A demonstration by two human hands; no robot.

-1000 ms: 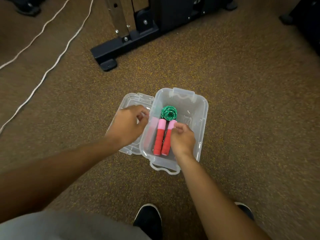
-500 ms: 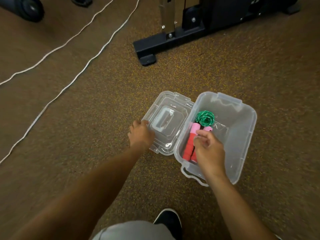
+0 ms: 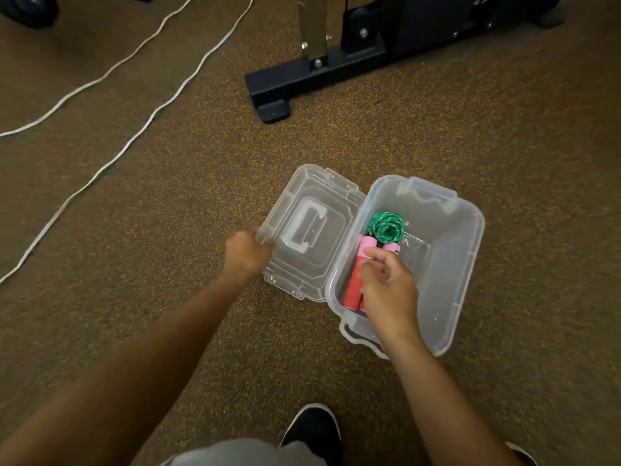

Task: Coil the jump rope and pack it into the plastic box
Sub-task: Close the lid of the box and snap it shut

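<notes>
A clear plastic box [image 3: 467,260] stands open on the carpet. Inside lie the jump rope's two red and pink handles [image 3: 356,280] side by side, with the green coiled rope [image 3: 386,227] bunched at their far ends. My right hand [image 3: 389,290] is inside the box over the handles, fingers curled, thumb and fingertips pinching the right handle near its pink end. The box's clear lid [image 3: 309,230] lies flat on the floor to the left of the box. My left hand [image 3: 247,252] grips the lid's left edge.
A black metal machine base [image 3: 302,79] stands on the carpet beyond the box. Two white cords [image 3: 141,132] run diagonally across the floor at the left. My black shoe [image 3: 312,432] is at the bottom, below the box.
My left hand has moved from the lid's right side to its left edge. My right hand stays on the handles in the box. The camera view has shifted left.
</notes>
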